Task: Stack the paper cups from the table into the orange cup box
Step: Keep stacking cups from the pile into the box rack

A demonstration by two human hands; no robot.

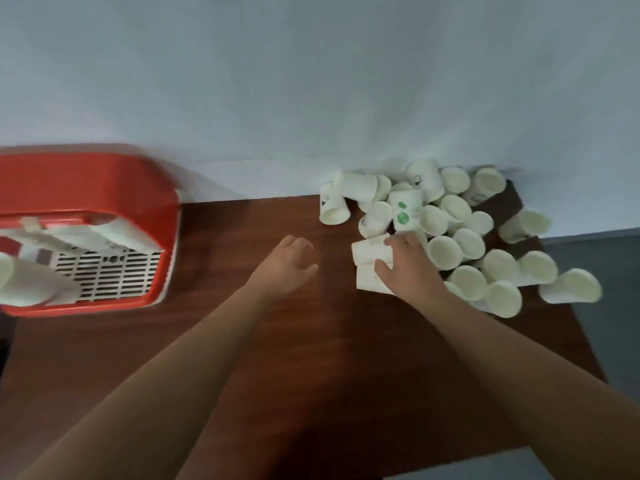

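Right hand (408,268) grips 1 paper cup (369,250); left hand (287,261) is relaxed, empty. A big pile (485,244) lies just beyond the right fingers; the orange cup box (104,174), far left, holds few.

Head cam, wide-angle, looks down+fwd over table (311,341), close; wall (311,81) beyond.

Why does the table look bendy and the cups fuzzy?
Head view: the wide-angle lens curves the table edges; head view is soft all over, so prints on the paper cups smear, even on the cup the right hand grips; light is dim and even, with faint cup shadows on the wall; the orange cup box is cut off at the left.
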